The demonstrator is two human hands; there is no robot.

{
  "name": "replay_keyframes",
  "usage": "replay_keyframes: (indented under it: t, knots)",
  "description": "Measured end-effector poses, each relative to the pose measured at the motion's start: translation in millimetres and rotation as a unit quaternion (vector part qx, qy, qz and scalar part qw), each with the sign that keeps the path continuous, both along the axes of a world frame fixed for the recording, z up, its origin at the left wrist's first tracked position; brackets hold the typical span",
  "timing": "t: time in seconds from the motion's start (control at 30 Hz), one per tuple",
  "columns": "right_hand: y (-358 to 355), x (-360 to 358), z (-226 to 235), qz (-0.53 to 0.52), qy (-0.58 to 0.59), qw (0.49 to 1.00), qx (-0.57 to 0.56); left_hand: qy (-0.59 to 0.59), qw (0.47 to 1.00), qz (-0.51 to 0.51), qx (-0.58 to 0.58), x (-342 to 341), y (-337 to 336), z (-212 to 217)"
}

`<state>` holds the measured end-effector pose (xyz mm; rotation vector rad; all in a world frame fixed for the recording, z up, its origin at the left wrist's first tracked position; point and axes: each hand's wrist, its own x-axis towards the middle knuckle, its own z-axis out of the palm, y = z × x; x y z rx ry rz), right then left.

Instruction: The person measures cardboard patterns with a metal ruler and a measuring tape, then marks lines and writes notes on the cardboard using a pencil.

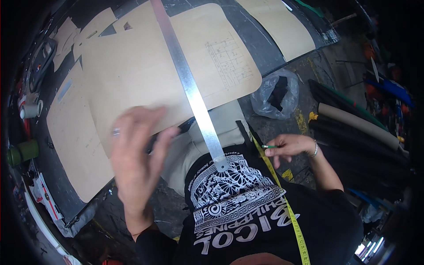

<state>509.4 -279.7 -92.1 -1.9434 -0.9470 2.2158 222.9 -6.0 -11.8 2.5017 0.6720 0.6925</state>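
My left hand (139, 154) is raised near the table's edge, over the brown paper sheet (132, 70). Its fingers are apart and somewhat blurred, with nothing held and a ring on one finger. Across the sheet lies a long metal ruler (187, 84), its near end reaching past the table edge to my shirt. A hand-drawn grid with notes (229, 62) is on the paper, right of the ruler. By my right hip, my right hand (289, 147) is closed on a thin green pen (269, 146). Next to it hangs a yellow tape measure (293, 216), draped down my front.
More brown paper pieces lie on the dark table, at left (79, 137) and far right (282, 31). On the floor at right are a clear plastic bag (276, 95) with dark material and a cardboard tube (360, 126) beside dark rolls. A green cylinder (24, 152) is far left.
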Motion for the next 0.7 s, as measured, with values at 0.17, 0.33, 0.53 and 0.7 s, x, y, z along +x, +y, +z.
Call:
replay_keyframes:
  t: [0.17,0.33,0.53,0.7]
  knots:
    - [44,-29,13,-0.203,0.249,0.907,0.273,0.015,0.942,-0.260,-0.211,42,-22,-29]
    - [77,-33,61,-0.196,0.318,0.795,0.477,-0.025,0.739,-0.338,-0.583,61,-52,-70]
    - [49,39,46,-0.477,0.271,0.647,0.530,-0.176,0.584,-0.557,-0.563,-9,-21,-78]
    - [21,32,-17,-0.553,0.270,0.633,0.470,-0.278,0.704,-0.378,-0.533,-65,17,-62]
